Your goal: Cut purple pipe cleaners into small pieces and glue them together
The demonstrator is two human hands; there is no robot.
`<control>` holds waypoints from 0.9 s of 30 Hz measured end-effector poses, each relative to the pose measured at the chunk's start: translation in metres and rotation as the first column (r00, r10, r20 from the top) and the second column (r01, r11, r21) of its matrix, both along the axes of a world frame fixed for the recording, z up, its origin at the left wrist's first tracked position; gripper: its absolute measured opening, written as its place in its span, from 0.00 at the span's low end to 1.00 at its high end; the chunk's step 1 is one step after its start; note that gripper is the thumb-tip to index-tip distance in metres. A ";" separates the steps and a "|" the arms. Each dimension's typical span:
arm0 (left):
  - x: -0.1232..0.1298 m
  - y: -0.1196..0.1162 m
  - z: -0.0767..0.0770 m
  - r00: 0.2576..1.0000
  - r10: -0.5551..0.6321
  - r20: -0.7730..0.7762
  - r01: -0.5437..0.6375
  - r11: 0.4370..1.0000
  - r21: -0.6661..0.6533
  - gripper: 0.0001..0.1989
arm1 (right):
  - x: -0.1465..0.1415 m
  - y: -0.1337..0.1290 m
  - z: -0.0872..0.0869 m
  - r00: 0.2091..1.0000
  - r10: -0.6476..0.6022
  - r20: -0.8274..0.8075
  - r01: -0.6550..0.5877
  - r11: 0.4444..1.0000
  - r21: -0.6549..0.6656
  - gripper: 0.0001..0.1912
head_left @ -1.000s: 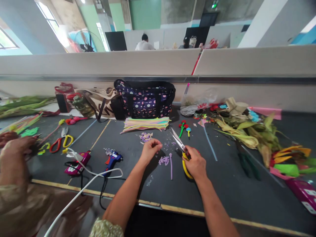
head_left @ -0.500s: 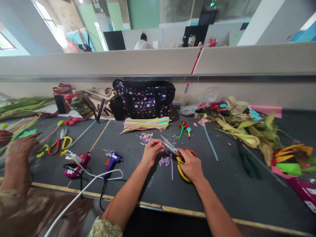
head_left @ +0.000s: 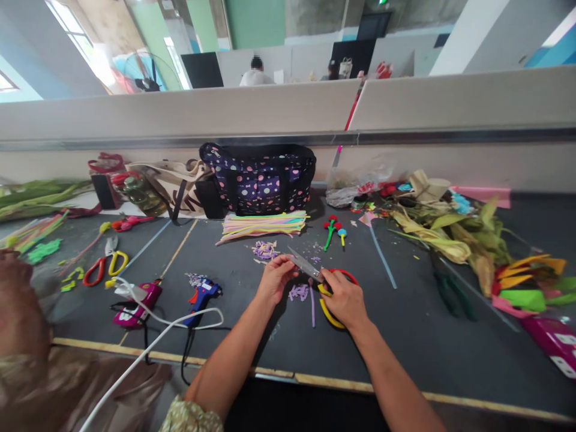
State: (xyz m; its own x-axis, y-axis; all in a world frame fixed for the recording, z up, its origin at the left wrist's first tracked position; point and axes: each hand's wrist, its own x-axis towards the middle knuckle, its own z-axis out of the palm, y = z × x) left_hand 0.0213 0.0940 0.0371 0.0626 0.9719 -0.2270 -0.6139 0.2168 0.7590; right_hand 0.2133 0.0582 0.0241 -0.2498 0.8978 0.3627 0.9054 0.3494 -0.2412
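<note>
I find the scissors (head_left: 310, 269) over the desk (head_left: 405, 348), near the centre of my view, blades pointing between ten and eleven o'clock. My right hand (head_left: 344, 300) grips the handles. My left hand (head_left: 274, 281) is at the blades, at nine, fingertips drawn together; I cannot tell whether they hold anything. A lilac stem (head_left: 313, 309) lies at six, lilac clippings (head_left: 297, 293) at seven. Farther out, I note a red-and-green flower (head_left: 330, 231) at one and the blue glue gun (head_left: 206, 293) at nine.
</note>
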 end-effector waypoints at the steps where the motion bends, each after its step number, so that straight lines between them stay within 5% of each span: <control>1: 0.000 0.000 0.000 1.000 0.000 -0.001 0.000 1.000 -0.001 0.12 | 0.000 0.000 0.000 1.000 0.002 0.001 -0.002 1.000 -0.008 0.20; 27: 0.000 0.000 0.001 1.000 0.029 -0.007 -0.029 1.000 -0.007 0.13 | -0.001 -0.001 -0.002 1.000 0.011 0.014 -0.011 1.000 0.000 0.16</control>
State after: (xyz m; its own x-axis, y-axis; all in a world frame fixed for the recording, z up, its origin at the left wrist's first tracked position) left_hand 0.0216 0.0937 0.0381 0.0324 0.9717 -0.2342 -0.6146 0.2042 0.7620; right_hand 0.2121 0.0573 0.0221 -0.2648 0.8951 0.3587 0.9049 0.3592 -0.2283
